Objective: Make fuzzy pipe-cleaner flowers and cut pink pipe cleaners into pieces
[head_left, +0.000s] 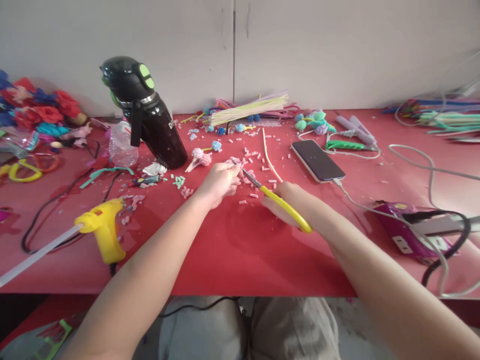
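Note:
My right hand (288, 200) is closed around the yellow handle of a pair of scissors (281, 202). The blades reach left to the fingertips of my left hand (220, 182), which is closed in a pinch. What lies between those fingers is hard to make out; pink bits surround them. A pale pink pipe cleaner (267, 155) runs down to my right hand, and I cannot tell whether it is held or only lies behind. Short cut pink pieces (247, 176) are scattered around the blades. Left of them lie pink pom-pom shapes (201, 157) with pale stems.
A black bottle (159, 127) stands behind my left hand. At left is a yellow glue gun (101, 225) with its cord. A phone (318, 160) on a white cable lies right, near a purple power strip (408, 227). Pipe cleaner bundles (249, 110) line the back.

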The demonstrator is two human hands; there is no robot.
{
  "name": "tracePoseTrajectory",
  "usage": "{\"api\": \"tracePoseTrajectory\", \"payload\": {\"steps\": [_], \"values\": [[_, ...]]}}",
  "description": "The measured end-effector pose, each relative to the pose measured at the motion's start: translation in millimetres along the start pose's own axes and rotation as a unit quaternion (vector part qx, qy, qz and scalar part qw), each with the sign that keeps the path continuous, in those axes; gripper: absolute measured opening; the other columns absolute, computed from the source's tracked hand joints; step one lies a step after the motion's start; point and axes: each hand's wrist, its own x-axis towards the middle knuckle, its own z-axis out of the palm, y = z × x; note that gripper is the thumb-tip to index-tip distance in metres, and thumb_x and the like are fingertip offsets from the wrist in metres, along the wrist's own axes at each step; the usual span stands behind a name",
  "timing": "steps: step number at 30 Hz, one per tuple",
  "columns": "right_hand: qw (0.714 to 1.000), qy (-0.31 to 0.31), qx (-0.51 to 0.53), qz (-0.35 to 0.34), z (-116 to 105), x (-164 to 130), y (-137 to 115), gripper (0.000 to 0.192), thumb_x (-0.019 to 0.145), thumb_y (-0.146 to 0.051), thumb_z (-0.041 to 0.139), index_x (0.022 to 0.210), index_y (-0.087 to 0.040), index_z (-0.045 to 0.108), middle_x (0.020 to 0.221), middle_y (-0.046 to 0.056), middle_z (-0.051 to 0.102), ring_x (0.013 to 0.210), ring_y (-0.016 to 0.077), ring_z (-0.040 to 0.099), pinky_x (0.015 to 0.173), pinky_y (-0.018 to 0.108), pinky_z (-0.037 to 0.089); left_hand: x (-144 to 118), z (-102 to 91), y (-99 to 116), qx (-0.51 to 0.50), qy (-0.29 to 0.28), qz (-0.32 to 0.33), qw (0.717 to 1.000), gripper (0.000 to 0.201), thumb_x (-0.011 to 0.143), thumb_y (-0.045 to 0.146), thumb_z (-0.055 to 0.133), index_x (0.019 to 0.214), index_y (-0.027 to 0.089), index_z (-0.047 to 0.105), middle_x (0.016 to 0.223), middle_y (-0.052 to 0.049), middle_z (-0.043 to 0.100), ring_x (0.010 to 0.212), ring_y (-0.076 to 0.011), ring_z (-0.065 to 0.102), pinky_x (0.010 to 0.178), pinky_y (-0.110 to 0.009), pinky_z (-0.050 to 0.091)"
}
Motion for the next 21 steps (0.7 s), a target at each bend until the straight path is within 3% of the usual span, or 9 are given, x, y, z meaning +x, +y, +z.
{"api": "tracePoseTrajectory", "payload": {"steps": [3,6,9,13,17,21], "values": [[0.997,-0.037,0.023,0.068,-4,-2,-2,0.060,0.085,-0.035,0.075,0.041,-0.023,0.035,0.037,-0.004,0.031,0.033,0.0069,0.027,0.036,0.028,0.021,-2,-3.4,1,0.012,-0.009,0.002,1.000,0.039,0.106,0.022,0.048,0.067,0.015,0.049,0.051,0.008,0.031,0.039,-0.0016,0.023,0.042,-0.015,0.018],[0.987,-0.066,0.105,0.107,-9,-2,0,0.062,0.090,-0.057,0.068,0.043,-0.023,0.044,0.039,0.001,0.044,0.034,0.0112,0.041,0.039,0.029,0.033,-5,-5.6,0,0.039,-0.056,0.020,0.997,0.038,0.105,0.024,0.049,0.068,0.016,0.050,0.054,0.008,0.029,0.041,-0.0029,0.023,0.044,-0.017,0.018],[0.978,-0.030,0.201,0.038,-12,0,1,0.058,0.090,-0.062,0.067,0.051,-0.021,0.054,0.048,0.004,0.058,0.043,0.0138,0.053,0.047,0.030,0.044,-11,-3.2,-1,0.072,-0.135,0.049,0.987,0.037,0.103,0.033,0.056,0.070,0.016,0.053,0.056,0.007,0.028,0.045,-0.0045,0.024,0.045,-0.018,0.019],[0.939,0.004,0.333,-0.079,-8,3,-2,0.047,0.083,-0.057,0.077,0.064,-0.021,0.055,0.059,0.003,0.064,0.056,0.0140,0.061,0.057,0.029,0.050,-17,2.9,-3,0.098,-0.232,0.043,0.967,0.041,0.097,0.045,0.066,0.070,0.017,0.052,0.057,0.007,0.030,0.047,-0.0053,0.026,0.046,-0.020,0.021],[0.917,-0.022,0.386,-0.093,-4,3,1,0.047,0.076,-0.050,0.087,0.073,-0.022,0.049,0.060,-0.003,0.061,0.056,0.0130,0.061,0.056,0.028,0.049,-18,2.1,-4,0.092,-0.302,0.017,0.949,0.033,0.100,0.039,0.060,0.076,0.016,0.056,0.058,0.006,0.032,0.047,-0.0056,0.025,0.045,-0.020,0.020],[0.912,-0.064,0.391,-0.102,-4,2,6,0.046,0.078,-0.047,0.087,0.078,-0.023,0.047,0.067,-0.004,0.060,0.062,0.0141,0.063,0.056,0.028,0.049,-17,-3.6,-4,0.097,-0.330,-0.024,0.939,0.034,0.101,0.036,0.057,0.074,0.016,0.055,0.056,0.005,0.032,0.047,-0.0058,0.025,0.045,-0.020,0.021]]}}
